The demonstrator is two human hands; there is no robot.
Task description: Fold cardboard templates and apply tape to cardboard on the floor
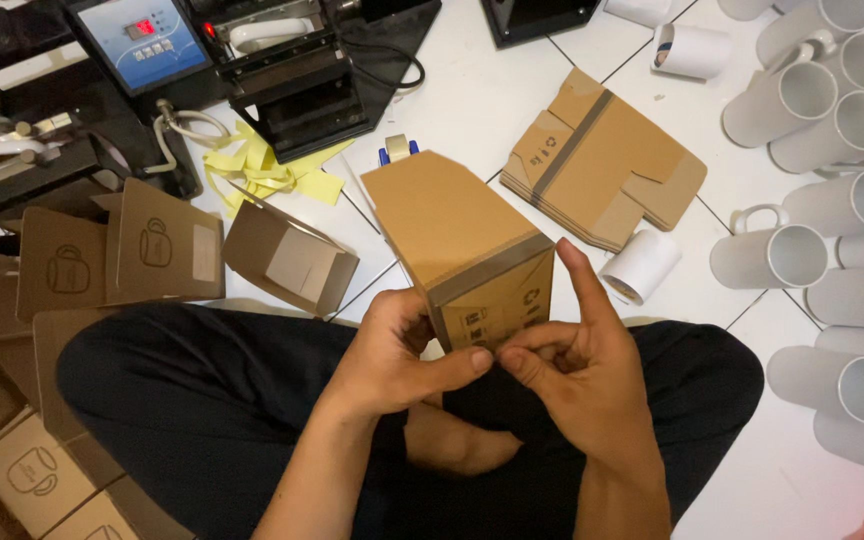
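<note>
Both hands pinch the near bottom edge of a small brown cardboard box [462, 250] held over the person's crossed legs. The left hand [392, 350] closes thumb and forefinger on the lower left corner, and the right hand [572, 360] grasps the lower right, its forefinger laid straight up the box's right side. A strip of brown tape [492, 270] runs across the box just above the grip, along the fold between the top face and the near face.

To do this well, the thumbs should press the near flap flat and square against the box wall, with the raised forefinger steadying the side so the box does not twist. The grip hides the very bottom edge, so it may be a flap or a tape end that the fingertips work.

The box is closed, and its contents cannot be seen. Beyond the grip and to its right lies a stack of flattened cartons [602, 165], with a white mug [640, 265] on its side just before it. Further right stand many empty white mugs [832, 150]. To the left of the grip an open carton [290, 258] lies empty.
</note>
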